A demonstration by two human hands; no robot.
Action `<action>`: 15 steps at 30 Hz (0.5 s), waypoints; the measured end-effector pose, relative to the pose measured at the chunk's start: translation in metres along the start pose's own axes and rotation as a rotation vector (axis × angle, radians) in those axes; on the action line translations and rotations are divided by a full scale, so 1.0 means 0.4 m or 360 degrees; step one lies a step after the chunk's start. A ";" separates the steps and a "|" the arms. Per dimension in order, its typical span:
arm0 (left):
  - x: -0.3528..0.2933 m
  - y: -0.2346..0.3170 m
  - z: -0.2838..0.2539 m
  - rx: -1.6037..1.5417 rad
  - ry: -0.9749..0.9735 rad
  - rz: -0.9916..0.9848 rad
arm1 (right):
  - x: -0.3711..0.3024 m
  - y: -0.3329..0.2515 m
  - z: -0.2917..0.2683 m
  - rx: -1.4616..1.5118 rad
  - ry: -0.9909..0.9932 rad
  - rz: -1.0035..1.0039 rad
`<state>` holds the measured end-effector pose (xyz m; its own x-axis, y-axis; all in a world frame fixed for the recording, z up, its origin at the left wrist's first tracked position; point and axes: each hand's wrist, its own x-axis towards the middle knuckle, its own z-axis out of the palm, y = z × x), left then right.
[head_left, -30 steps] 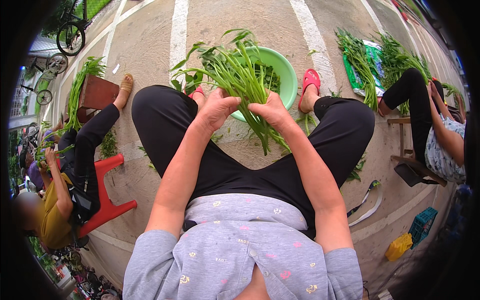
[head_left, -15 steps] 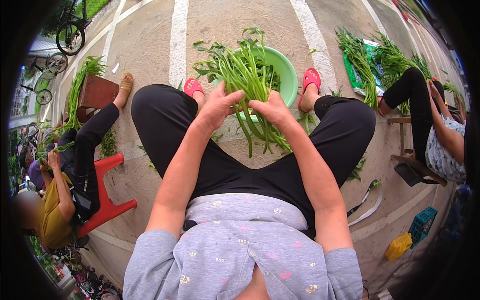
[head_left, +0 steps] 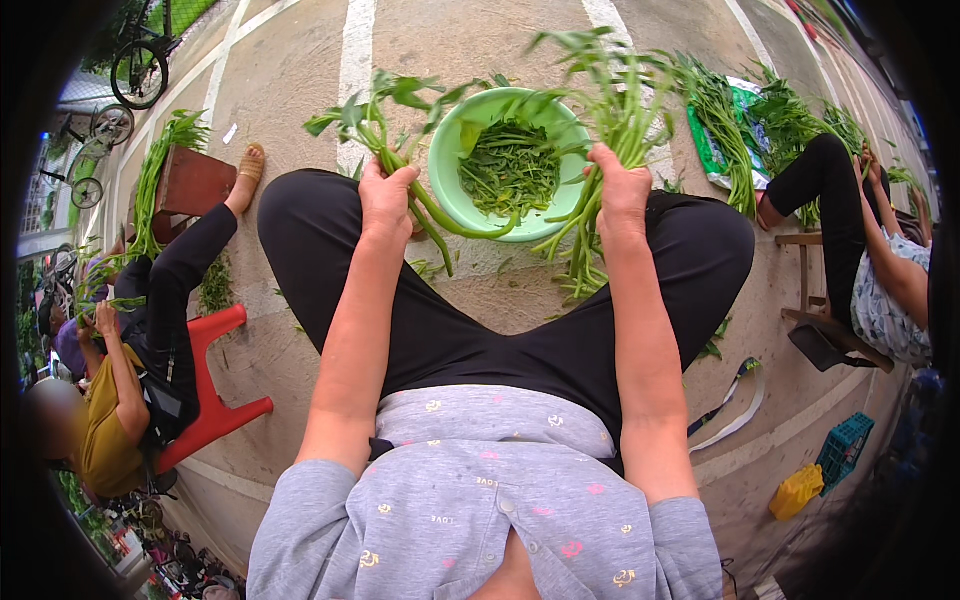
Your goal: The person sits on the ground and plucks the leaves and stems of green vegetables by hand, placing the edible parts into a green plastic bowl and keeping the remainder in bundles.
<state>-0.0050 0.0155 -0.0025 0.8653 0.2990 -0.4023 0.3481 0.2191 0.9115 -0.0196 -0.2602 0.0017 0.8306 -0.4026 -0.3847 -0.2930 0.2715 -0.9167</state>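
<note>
A light green basin (head_left: 445,180) stands on the ground between my feet, with picked green leaves (head_left: 512,165) inside it. My left hand (head_left: 387,200) is closed round a few long stems of leafy greens (head_left: 378,125) at the basin's left side. Their cut ends reach over the near rim. On the right, my right hand (head_left: 622,190) grips a thicker bunch of leafy greens (head_left: 630,110), its leaves smeared by motion. The stem ends of that bunch hang below my fist, beside the basin's right rim. The greens look like water spinach.
More greens (head_left: 720,130) lie on a green and white sack (head_left: 705,150) at the right, near a seated person. At the left, another person sits by a red plastic stool (head_left: 215,380) and a brown box (head_left: 195,185) with greens. A strap (head_left: 735,405) lies on the ground.
My hands have moved apart, splitting the single bunch into a small left part and a larger right part. The basin and its leaves now show between them.
</note>
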 end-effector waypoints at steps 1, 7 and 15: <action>0.003 0.002 -0.004 -0.0038 0.0060 -0.0028 | -0.030 -0.016 0.025 0.0231 0.0250 -0.0248; -0.028 -0.001 0.027 -0.0202 -0.0259 -0.0187 | -0.028 -0.003 0.023 -0.0032 -0.0097 -0.0226; -0.075 -0.010 0.074 -0.0020 -0.0776 -0.0245 | -0.109 0.074 0.120 -0.0174 -0.0862 -0.0042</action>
<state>-0.0216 -0.0219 0.0084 0.8731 -0.2049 -0.4423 0.4829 0.2386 0.8426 -0.0419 -0.1926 -0.0035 0.9547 0.1073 -0.2775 -0.2922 0.1637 -0.9422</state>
